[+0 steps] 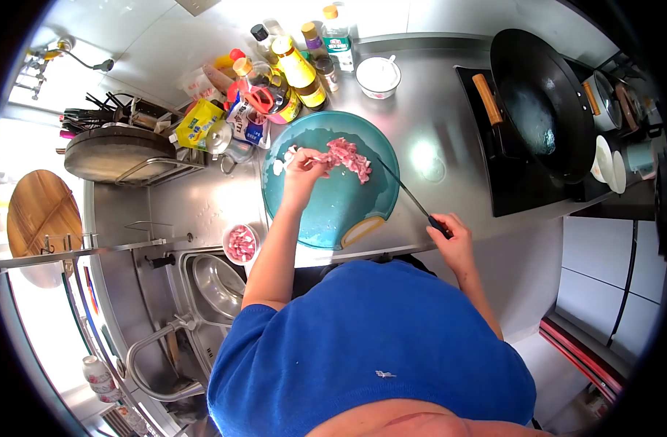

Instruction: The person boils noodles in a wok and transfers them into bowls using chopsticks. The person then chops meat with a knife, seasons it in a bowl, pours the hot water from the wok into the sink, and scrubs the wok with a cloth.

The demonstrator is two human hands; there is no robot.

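The board [333, 211] supports the meat [348, 156] on its far half; the meat bowl [225, 245] sits just beside, within easy reach. My right hand [454, 237] clamps the knife [410, 193], blade apart from my left hand [304, 169], likely for safety; the left's fingertips pinch some meat.

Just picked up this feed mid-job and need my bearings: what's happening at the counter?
A person is working with raw meat on a round teal cutting board. The left hand is at the pile of cut meat, and the right hand grips a knife whose blade reaches over the board's edge. A small bowl by the board's lower left holds more pieces. On the right, a black wok sits on the stove.
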